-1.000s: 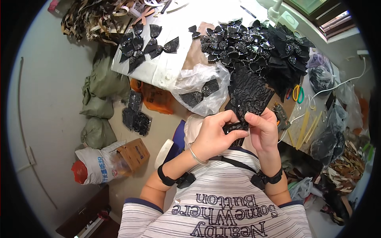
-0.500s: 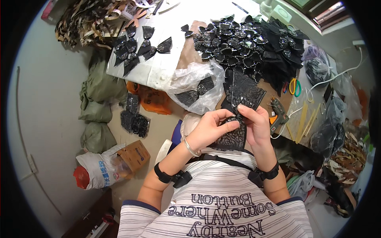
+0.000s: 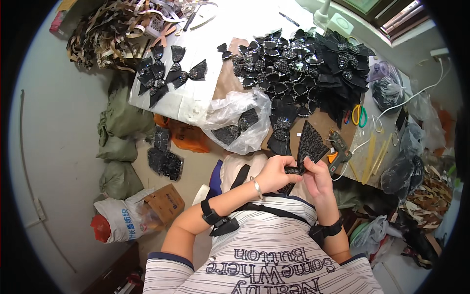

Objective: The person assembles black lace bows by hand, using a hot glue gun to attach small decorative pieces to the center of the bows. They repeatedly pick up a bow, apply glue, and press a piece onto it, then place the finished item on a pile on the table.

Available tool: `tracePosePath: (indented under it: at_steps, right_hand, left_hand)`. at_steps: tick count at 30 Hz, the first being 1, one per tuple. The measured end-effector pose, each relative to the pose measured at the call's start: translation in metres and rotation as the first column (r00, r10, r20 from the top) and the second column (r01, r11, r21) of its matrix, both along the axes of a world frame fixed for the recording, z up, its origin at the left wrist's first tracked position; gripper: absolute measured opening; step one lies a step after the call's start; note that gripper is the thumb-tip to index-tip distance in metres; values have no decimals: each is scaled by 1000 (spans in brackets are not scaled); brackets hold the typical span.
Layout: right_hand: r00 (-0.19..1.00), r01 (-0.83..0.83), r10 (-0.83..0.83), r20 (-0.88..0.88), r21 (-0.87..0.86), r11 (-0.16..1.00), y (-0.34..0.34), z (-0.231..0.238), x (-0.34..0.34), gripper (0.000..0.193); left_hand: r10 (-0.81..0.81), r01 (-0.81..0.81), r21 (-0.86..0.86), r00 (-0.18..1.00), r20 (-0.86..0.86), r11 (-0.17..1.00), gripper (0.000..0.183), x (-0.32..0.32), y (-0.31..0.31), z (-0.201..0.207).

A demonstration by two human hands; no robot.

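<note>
A black lace fabric bow (image 3: pixel 311 145) is held between my two hands close to my lap, one pointed wing fanning up and away from me. My left hand (image 3: pixel 275 173) pinches its gathered middle, where a dark glossy band shows at the fingertips. On the other side, my right hand (image 3: pixel 319 179) is closed on the base of the upper wing with thumb and fingers. The bow's lower part is mostly hidden behind my left fingers. Just beyond my hands, another black bow (image 3: pixel 281 131) lies on the table edge.
A glue gun (image 3: pixel 339 151) lies right of my hands, near yellow glue sticks (image 3: pixel 376 158) and green-handled scissors (image 3: pixel 360 116). Many studded black bows (image 3: pixel 281 66) are heaped beyond. A clear plastic bag (image 3: pixel 220 105) with bows hangs over the table edge at left. A white cord (image 3: pixel 406 101) crosses the right side.
My hands have drawn nearer my body. The bow has turned: its upper wing now stands fanned out and its middle looks pinched together. The bow lying on the table has come into plain view.
</note>
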State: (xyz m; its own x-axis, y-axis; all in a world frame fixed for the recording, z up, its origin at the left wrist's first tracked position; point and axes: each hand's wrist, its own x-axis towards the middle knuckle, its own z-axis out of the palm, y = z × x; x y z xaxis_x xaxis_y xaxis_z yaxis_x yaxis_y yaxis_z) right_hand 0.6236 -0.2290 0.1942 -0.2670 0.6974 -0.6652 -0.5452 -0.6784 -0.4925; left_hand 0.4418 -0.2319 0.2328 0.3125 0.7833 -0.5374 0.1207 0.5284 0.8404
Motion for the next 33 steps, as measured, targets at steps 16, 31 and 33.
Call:
tracePosePath:
  at_steps: [16, 31, 33]
  right_hand:
    - [973, -101, 119, 198, -100, 990, 72, -84, -56, 16]
    - [158, -430, 25, 987, 46, 902, 96, -157, -63, 58]
    - [121, -400, -52, 991, 96, 912, 91, -148, -65, 60]
  left_hand:
    - [39, -20, 99, 981, -189, 995, 33, -42, 33, -134]
    - [342, 150, 383, 238, -909, 912, 61, -385, 178, -217]
    - [293, 274, 342, 206, -934, 899, 62, -393, 180, -223]
